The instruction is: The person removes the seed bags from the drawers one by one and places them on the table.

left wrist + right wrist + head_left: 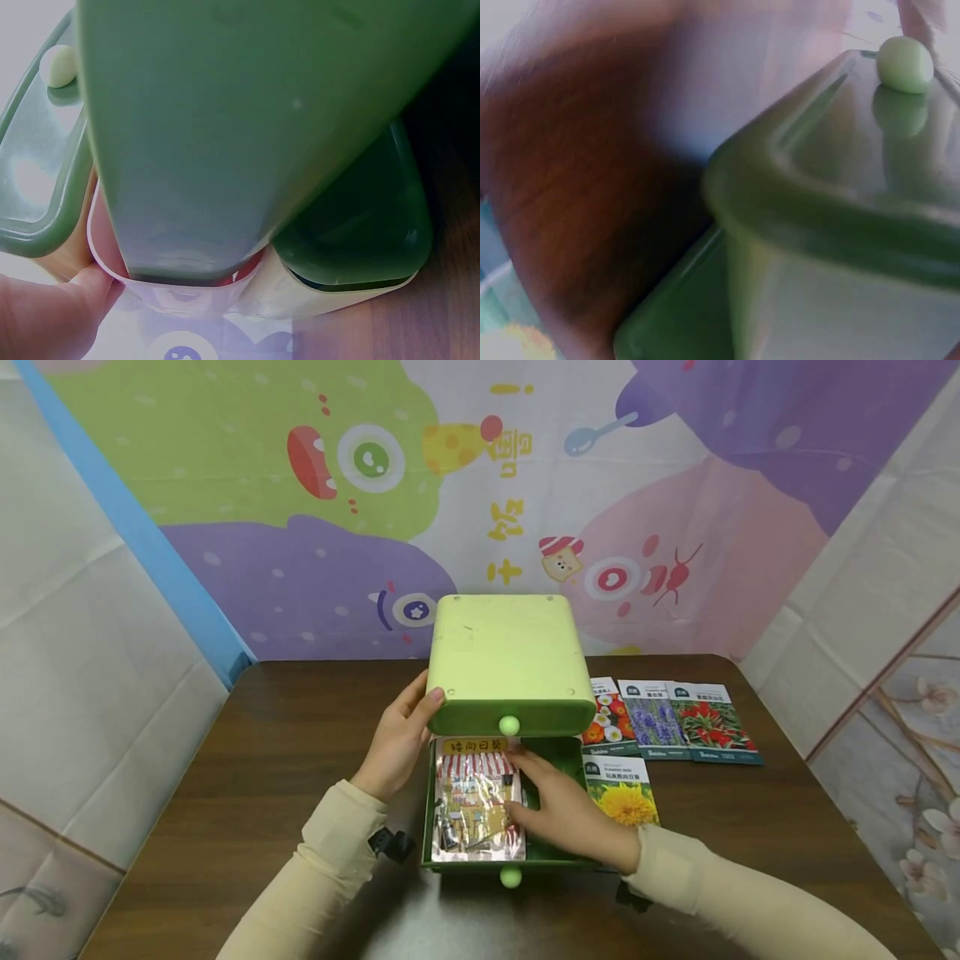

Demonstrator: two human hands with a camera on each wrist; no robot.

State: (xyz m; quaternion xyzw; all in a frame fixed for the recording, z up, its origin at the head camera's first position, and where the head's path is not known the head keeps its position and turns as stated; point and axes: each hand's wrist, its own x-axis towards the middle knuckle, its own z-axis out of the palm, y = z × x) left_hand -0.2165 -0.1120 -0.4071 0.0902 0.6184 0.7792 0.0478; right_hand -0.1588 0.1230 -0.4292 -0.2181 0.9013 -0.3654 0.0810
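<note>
A light green two-drawer cabinet (pixel 504 660) stands in the middle of the brown table (pixel 262 760). Its upper drawer is closed, with a round knob (pixel 509 725). The lower drawer (pixel 427 827) is pulled out toward me. A clear packet with a striped shop picture (pixel 472 802) lies in it. My left hand (pixel 401 731) grips the cabinet's left side, thumb at the front corner. My right hand (pixel 547 797) reaches into the drawer and holds the packet's right edge, thumb on top. The left wrist view shows the cabinet's wall (pixel 247 112) and my thumb (pixel 67 307) from close up. A drawer knob (pixel 904 64) is all the right wrist view shows.
Three seed packets (pixel 652 718) lie in a row on the table right of the cabinet. A yellow-flower packet (pixel 621 789) lies in front of them, beside the open drawer. A cartoon-printed cloth (pixel 480 485) hangs behind the table. The table's left half is bare wood.
</note>
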